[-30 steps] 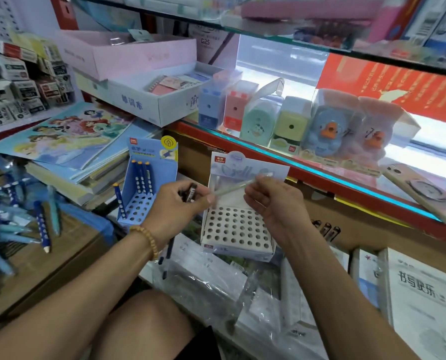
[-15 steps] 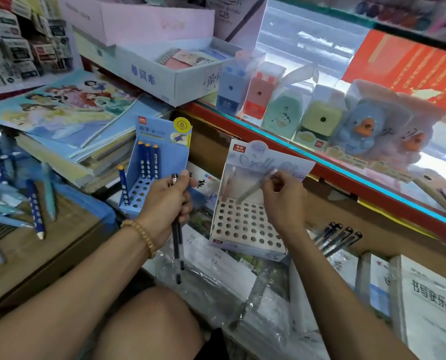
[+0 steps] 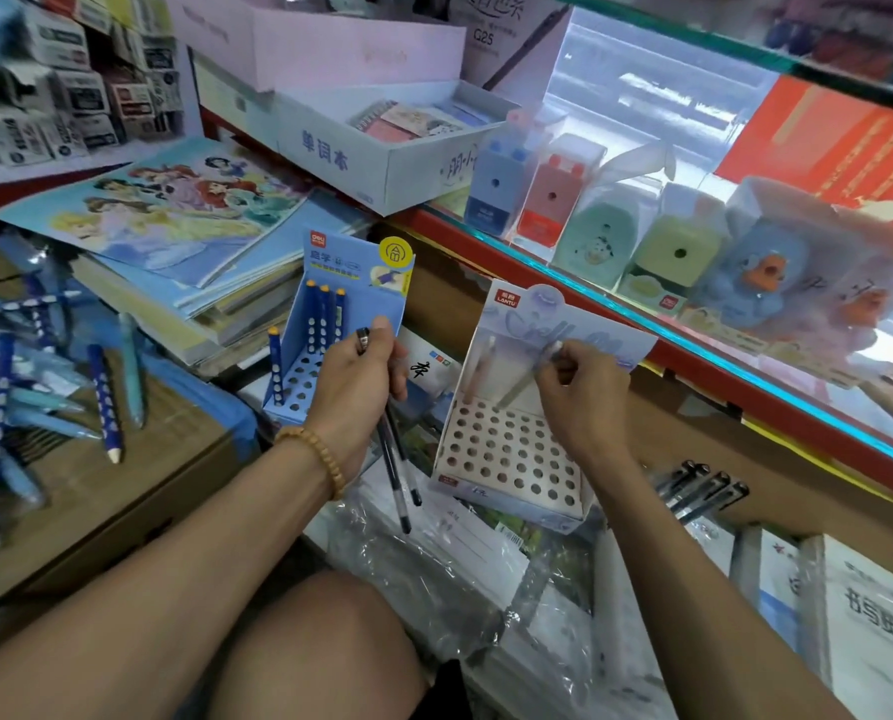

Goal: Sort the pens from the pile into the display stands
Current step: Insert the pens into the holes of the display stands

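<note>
My right hand (image 3: pixel 582 402) pinches a pale translucent pen (image 3: pixel 525 383), tilted, its lower tip at a back-row hole of the white display stand (image 3: pixel 512 459). One pale pen (image 3: pixel 485 371) stands in that stand's back left corner. My left hand (image 3: pixel 353 389) grips two black pens (image 3: pixel 397 480) that point down between the two stands. The blue display stand (image 3: pixel 330 345) to the left holds several blue dotted pens upright. A pile of blue pens (image 3: pixel 44 376) lies on a cardboard box at the far left.
Three black pens (image 3: pixel 704 491) lie right of the white stand. Stacked picture books (image 3: pixel 174 226) sit behind the blue stand. A glass shelf with a red edge (image 3: pixel 642 335) carries pastel sharpeners. Plastic-wrapped notebooks (image 3: pixel 460 574) lie under the stands; my knee (image 3: pixel 320 641) is below.
My right hand swung the pale pen from level to tilted, tip down at the white stand. My left hand dropped away from it, its black pens hanging down. The camera tilted lower.
</note>
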`<act>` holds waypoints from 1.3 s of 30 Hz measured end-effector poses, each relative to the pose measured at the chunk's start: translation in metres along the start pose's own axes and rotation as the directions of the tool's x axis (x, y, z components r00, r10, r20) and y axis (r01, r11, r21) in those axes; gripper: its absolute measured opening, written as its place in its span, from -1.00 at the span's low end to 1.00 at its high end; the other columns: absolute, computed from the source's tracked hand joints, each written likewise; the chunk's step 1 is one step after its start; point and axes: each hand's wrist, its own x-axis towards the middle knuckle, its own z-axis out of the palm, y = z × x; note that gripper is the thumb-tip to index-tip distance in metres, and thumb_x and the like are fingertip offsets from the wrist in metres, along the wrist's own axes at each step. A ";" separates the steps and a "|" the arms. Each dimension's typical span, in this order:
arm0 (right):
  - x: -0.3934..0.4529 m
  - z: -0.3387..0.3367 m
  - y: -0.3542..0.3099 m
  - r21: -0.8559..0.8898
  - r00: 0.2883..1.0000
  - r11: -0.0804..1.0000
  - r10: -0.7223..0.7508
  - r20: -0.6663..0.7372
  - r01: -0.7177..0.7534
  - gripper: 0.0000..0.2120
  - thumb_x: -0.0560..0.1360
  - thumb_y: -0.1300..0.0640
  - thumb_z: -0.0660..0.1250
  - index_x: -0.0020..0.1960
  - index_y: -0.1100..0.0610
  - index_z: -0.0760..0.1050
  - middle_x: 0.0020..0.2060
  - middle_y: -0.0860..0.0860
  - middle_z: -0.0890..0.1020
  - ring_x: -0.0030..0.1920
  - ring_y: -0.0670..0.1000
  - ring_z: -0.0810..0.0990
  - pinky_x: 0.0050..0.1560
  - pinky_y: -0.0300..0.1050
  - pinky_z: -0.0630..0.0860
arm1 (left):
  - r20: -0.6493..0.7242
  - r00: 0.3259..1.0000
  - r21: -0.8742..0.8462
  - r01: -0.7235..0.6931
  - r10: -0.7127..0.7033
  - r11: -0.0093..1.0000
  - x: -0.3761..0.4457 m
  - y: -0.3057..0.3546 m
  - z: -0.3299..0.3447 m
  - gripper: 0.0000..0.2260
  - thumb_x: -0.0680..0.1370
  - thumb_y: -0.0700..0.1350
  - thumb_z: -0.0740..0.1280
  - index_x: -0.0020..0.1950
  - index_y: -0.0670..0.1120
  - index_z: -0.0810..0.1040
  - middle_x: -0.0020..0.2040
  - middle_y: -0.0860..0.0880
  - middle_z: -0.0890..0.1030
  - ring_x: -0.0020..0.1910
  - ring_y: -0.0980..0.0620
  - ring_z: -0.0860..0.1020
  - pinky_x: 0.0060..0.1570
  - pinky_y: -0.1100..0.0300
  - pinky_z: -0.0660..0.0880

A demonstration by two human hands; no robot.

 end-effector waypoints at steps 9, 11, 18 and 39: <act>0.000 0.021 0.000 0.008 0.995 0.998 0.067 0.074 -0.067 -0.73 0.56 0.20 0.34 -0.32 0.15 0.57 -0.47 -0.07 0.54 -0.43 -0.13 0.48 -0.39 -0.20 0.34 | -0.006 1.000 0.005 -0.025 0.025 1.000 -0.003 0.007 -0.002 -0.63 0.68 0.05 0.09 -0.24 -0.10 0.41 -0.44 -0.03 0.42 -0.50 0.10 0.37 -0.57 0.36 0.31; 0.002 0.022 0.002 0.012 0.992 0.996 0.088 0.085 -0.090 -0.69 0.55 0.19 0.34 -0.38 0.16 0.52 -0.52 -0.04 0.52 -0.46 -0.09 0.47 -0.38 -0.16 0.38 | -0.010 1.000 -0.014 -0.024 0.024 1.000 -0.003 0.009 -0.001 -0.64 0.68 0.04 0.09 -0.24 -0.11 0.41 -0.44 -0.03 0.42 -0.49 0.09 0.37 -0.57 0.37 0.32; -0.014 0.002 -0.008 -0.009 0.996 0.996 0.094 -0.005 -0.094 -0.73 0.52 0.00 0.38 -0.29 0.11 0.59 -0.41 -0.04 0.62 -0.37 -0.03 0.59 -0.27 0.06 0.60 | 0.052 0.998 -0.028 -0.039 0.041 0.999 -0.008 0.013 0.008 -0.65 0.67 0.07 0.10 -0.24 -0.07 0.42 -0.53 0.07 0.42 -0.48 0.10 0.40 -0.46 0.23 0.35; -0.062 -0.061 -0.044 0.400 0.892 0.916 -0.184 0.414 0.003 -0.88 0.51 0.07 0.44 -0.08 0.12 0.69 -0.26 -0.02 0.70 -0.24 -0.01 0.64 -0.17 -0.11 0.58 | 0.079 0.997 0.029 -0.018 0.015 0.999 -0.046 0.018 0.053 -0.60 0.63 0.17 0.14 -0.25 -0.08 0.48 -0.36 -0.02 0.42 -0.38 0.04 0.43 -0.41 0.19 0.37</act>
